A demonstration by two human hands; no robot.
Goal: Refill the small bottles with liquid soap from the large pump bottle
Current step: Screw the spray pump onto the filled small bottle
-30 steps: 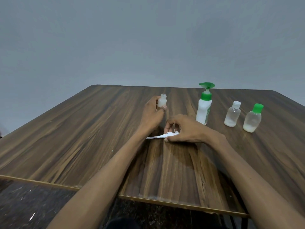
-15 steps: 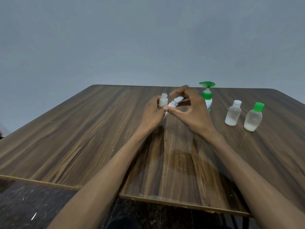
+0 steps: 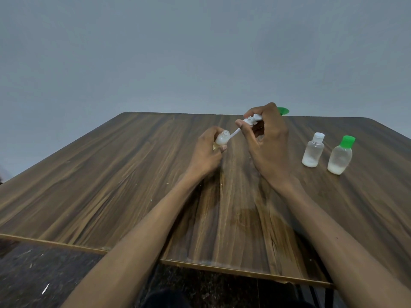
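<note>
Evidently light and slick, the open small bottle (image 3: 222, 140) sits pinched by its body in the left hand (image 3: 208, 152), above the worktop (image 3: 111, 185) near its far edge. Fingers of the right hand (image 3: 265, 141) curl round a white spray pump (image 3: 250, 121), probably its dip tube entering the neck.

A plain indoor room, likely a home: wood-grain table (image 3: 111, 185), bare grey wall (image 3: 155, 52), dark speckled floor (image 3: 33, 274).
</note>
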